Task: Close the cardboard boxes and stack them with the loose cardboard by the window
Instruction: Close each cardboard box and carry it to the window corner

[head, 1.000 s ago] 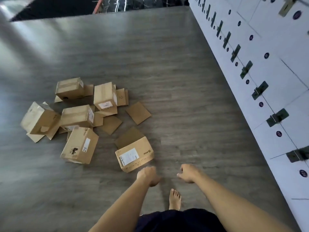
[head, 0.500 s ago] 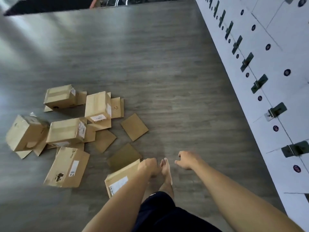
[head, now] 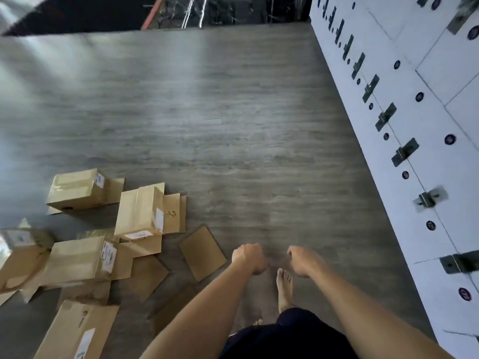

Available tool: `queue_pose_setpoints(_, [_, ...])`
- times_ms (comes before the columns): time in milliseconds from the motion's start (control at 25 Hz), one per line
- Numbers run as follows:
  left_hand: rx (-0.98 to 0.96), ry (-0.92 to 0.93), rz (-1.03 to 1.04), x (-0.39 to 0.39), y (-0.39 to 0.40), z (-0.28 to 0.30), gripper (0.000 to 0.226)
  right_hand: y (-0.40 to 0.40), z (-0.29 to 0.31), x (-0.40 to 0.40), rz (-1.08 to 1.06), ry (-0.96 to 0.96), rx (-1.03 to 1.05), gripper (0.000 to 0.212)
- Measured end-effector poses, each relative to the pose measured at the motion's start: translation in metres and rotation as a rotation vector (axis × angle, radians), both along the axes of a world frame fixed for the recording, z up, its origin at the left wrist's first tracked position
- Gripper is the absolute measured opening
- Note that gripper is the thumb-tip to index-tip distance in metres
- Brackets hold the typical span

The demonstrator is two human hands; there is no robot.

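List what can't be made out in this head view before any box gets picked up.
- Box at far left: cut by the frame edge and motion-blurred; its label is unreadable.
- Nearest box: bottom edge crops it.
- Loose sheet beside the left arm: partly hidden by the arm.
- Left hand and right hand: seen from behind, curled; palms are hidden.
- The window: not in view.

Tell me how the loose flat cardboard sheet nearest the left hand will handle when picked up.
The flat brown cardboard sheet is thin, so probably light and somewhat bendy. It lies flush on the grey wood-look floor, so an edge likely needs prying up. It should not roll.
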State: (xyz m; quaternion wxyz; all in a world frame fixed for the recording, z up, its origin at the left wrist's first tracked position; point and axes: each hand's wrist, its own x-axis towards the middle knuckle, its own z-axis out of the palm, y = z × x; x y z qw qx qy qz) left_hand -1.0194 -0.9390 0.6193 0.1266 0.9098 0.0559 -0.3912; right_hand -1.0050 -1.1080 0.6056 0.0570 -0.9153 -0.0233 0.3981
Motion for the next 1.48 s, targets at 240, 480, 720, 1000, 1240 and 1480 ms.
queue_pose_setpoints(240, [0.054, 0.080, 0.123, 0.153, 0.031, -0.014, 0.045, 0.008, -0.013, 0.189, 0.028, 0.066, 0.038, 0.046])
queue_pose_setpoints(480, [-0.018, -0.003, 0.368, 0.303, 0.069, 0.013, 0.044, 0.063, 0.022, 0.378, 0.281, -0.033, 0.032, 0.047])
queue_pose_setpoints(720, [0.007, 0.008, 0.362, 0.439, 0.121, -0.002, 0.037, 0.134, 0.013, 0.522, 0.411, -0.024, 0.025, 0.048])
queue_pose_setpoints(1000, [0.035, 0.036, 0.321, 0.630, 0.214, -0.009, 0.046, 0.203, 0.027, 0.710, 0.356, -0.020, -0.018, 0.049])
queue_pose_setpoints(1240, [-0.035, 0.012, 0.307, 0.774, 0.254, -0.008, 0.054, 0.257, 0.016, 0.844, 0.375, -0.027, -0.021, 0.050])
queue_pose_setpoints(1480, [0.008, 0.072, 0.487, 0.876, 0.340, -0.024, 0.054, 0.342, -0.004, 1.004, 0.536, 0.004, -0.025, 0.044])
